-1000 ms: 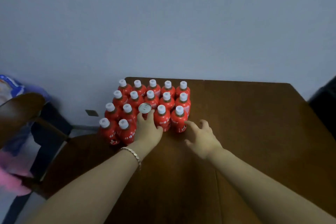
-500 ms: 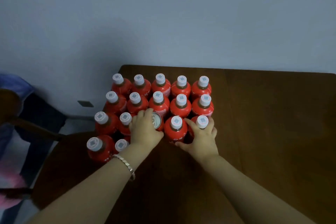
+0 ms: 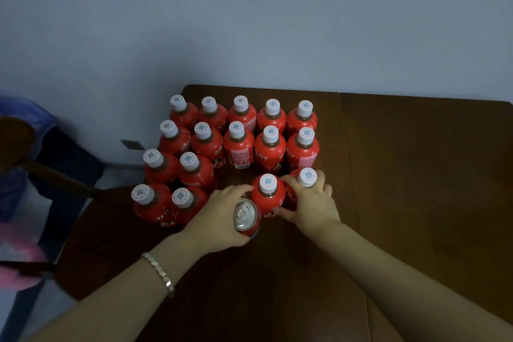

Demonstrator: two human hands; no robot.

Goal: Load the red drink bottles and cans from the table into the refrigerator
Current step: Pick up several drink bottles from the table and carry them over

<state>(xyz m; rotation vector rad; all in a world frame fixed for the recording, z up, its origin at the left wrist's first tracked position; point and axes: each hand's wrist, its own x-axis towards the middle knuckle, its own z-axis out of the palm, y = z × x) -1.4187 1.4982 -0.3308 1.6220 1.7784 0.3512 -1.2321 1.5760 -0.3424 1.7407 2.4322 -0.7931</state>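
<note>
Several red drink bottles point(image 3: 238, 144) with white caps stand in rows at the back left of a dark brown table point(image 3: 402, 175). My left hand point(image 3: 222, 219) grips a red can point(image 3: 245, 216) with a silver top, pulled out of the group toward me. My right hand point(image 3: 311, 203) curls round the front right bottle point(image 3: 306, 178). Another bottle point(image 3: 268, 191) stands between the two hands, and my left fingertips reach it. No refrigerator is in view.
A grey-blue wall point(image 3: 249, 22) rises behind the table. At the left stands a dark chair point(image 3: 41, 169) with blue and pink cloth point(image 3: 19, 244) near it. A socket point(image 3: 132, 144) sits low on the wall.
My left hand has drawn the can out of the rows toward me. My right hand has closed round the front right bottle. The camera has moved nearer to the table.
</note>
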